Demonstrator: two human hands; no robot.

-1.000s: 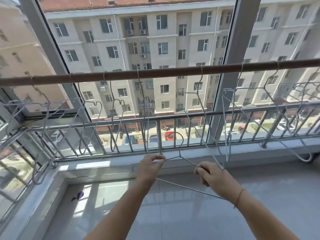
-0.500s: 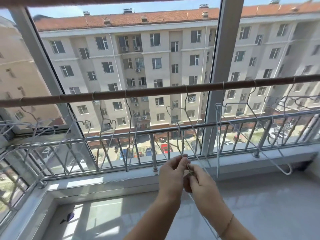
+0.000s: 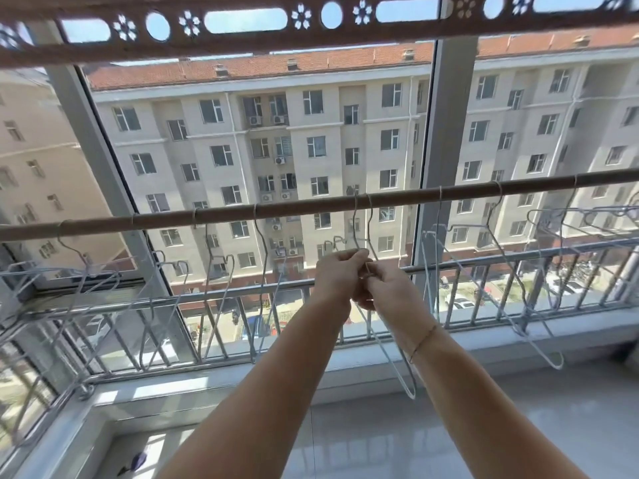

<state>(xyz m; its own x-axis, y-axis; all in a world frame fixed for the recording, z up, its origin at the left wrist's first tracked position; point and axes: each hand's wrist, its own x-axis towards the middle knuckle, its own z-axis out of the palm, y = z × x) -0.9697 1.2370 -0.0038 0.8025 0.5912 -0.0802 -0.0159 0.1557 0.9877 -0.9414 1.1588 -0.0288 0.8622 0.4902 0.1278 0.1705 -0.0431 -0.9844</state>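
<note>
Wire hanger (image 3: 397, 373) between left hand (image 3: 337, 274) and right hand (image 3: 387, 288)

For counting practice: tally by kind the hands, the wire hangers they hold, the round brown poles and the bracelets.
hands: 2, left hand and right hand
wire hanger held: 1
round brown pole: 1
bracelet: 1
total: 5

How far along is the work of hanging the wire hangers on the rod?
Done: several wire hangers already hang along the wooden rod. In hand: left hand and right hand pinch one hanger at its neck, its hook up at the rod. Left: letting go once the hook sits; no more loose hangers show.
</note>
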